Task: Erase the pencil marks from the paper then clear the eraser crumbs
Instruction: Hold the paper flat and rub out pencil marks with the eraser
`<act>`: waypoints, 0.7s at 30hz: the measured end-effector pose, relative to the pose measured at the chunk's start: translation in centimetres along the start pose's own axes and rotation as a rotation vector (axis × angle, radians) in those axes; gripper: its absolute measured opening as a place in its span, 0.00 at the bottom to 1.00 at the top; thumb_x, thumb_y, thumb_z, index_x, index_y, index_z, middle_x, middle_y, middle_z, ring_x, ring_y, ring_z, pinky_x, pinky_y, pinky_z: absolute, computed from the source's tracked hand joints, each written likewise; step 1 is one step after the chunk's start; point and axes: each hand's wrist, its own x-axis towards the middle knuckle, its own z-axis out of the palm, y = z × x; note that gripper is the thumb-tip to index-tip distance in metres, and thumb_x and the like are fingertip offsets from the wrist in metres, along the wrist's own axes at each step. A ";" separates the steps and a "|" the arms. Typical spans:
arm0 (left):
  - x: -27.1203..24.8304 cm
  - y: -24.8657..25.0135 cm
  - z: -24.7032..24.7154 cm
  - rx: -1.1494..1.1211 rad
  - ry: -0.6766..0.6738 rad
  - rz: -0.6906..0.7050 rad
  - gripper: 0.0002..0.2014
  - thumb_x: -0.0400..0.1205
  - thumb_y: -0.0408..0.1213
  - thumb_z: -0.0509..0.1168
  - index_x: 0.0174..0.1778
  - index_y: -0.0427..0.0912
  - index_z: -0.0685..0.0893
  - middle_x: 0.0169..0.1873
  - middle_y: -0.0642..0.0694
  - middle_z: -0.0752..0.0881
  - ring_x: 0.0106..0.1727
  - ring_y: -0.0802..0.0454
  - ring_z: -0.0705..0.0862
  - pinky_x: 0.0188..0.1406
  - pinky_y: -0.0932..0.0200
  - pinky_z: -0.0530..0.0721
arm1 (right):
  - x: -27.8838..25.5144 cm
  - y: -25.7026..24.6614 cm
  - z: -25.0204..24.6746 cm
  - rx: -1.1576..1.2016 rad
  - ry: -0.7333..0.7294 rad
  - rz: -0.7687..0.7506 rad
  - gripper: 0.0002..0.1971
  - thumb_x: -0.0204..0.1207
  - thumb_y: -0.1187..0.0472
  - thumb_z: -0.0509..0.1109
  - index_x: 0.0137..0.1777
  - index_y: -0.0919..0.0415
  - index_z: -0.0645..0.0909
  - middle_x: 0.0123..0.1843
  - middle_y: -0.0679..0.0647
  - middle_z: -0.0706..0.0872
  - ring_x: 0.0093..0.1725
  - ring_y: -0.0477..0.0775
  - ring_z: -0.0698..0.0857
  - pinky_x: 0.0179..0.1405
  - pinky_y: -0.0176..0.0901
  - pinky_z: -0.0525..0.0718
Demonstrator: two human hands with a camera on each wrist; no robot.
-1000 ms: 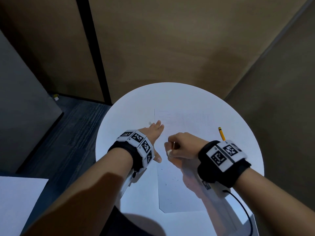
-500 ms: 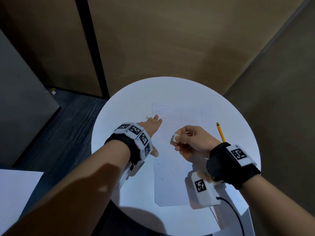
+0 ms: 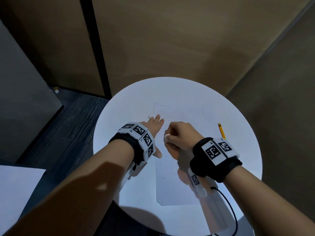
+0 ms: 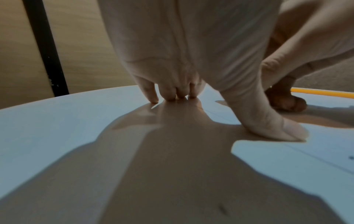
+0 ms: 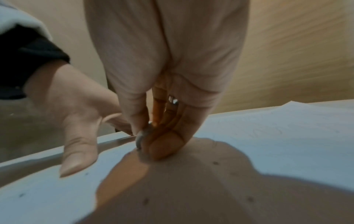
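A white sheet of paper (image 3: 172, 188) lies on the round white table (image 3: 129, 103), with faint pencil marks (image 3: 201, 113) near its far end. Dark eraser crumbs (image 3: 167, 174) dot its middle. My left hand (image 3: 154, 127) lies flat with straight fingers on the paper's left edge, thumb (image 4: 275, 128) spread onto the sheet. My right hand (image 3: 179, 136) pinches a small white eraser (image 3: 166, 137) and presses it on the paper just right of the left hand. In the right wrist view the eraser (image 5: 142, 138) shows grey between the fingertips.
A yellow pencil (image 3: 221, 131) lies on the table to the right of my right hand. A black cable (image 3: 228, 206) trails from the right wrist. Brown walls close in behind and to the right. Another white surface (image 3: 15, 189) sits at the lower left.
My right hand with the eraser has shifted back and forth over the paper, going up and right, then down and left again. The left hand stays pressed on the paper's edge.
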 end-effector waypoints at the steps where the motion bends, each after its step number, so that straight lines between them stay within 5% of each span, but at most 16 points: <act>1: 0.0 0.1 -0.1 0.002 -0.007 0.000 0.61 0.71 0.53 0.76 0.82 0.41 0.34 0.82 0.43 0.33 0.84 0.44 0.40 0.80 0.45 0.54 | -0.2 0.0 0.0 -0.035 -0.009 -0.016 0.07 0.76 0.63 0.68 0.37 0.56 0.74 0.38 0.47 0.80 0.40 0.47 0.78 0.31 0.26 0.69; 6: 0.5 -0.1 0.3 -0.011 -0.019 -0.008 0.63 0.70 0.55 0.76 0.82 0.41 0.33 0.82 0.43 0.32 0.83 0.44 0.38 0.80 0.45 0.51 | -0.7 -0.2 -0.8 -0.171 -0.215 -0.032 0.15 0.74 0.61 0.71 0.30 0.51 0.70 0.32 0.42 0.76 0.32 0.38 0.74 0.27 0.30 0.67; 10: 0.4 0.0 0.2 -0.013 -0.012 0.002 0.61 0.71 0.53 0.76 0.82 0.40 0.33 0.82 0.43 0.32 0.83 0.44 0.38 0.80 0.45 0.52 | -0.1 -0.4 -0.8 -0.146 -0.065 -0.038 0.12 0.76 0.62 0.67 0.34 0.53 0.71 0.33 0.40 0.74 0.39 0.45 0.75 0.27 0.24 0.66; 15: 0.6 -0.5 0.6 -0.028 -0.022 0.010 0.62 0.70 0.55 0.75 0.82 0.40 0.33 0.81 0.42 0.32 0.83 0.44 0.37 0.80 0.45 0.47 | 0.0 -0.6 -1.2 -0.271 -0.250 -0.018 0.15 0.73 0.61 0.71 0.29 0.50 0.70 0.31 0.43 0.75 0.34 0.45 0.75 0.27 0.33 0.67; 21: 0.4 0.1 -0.1 -0.028 -0.024 0.017 0.61 0.72 0.52 0.76 0.82 0.39 0.34 0.82 0.41 0.32 0.83 0.43 0.38 0.80 0.43 0.50 | -0.2 -0.6 -0.3 -0.177 -0.093 -0.057 0.15 0.77 0.61 0.67 0.32 0.52 0.67 0.33 0.42 0.72 0.39 0.48 0.74 0.27 0.27 0.64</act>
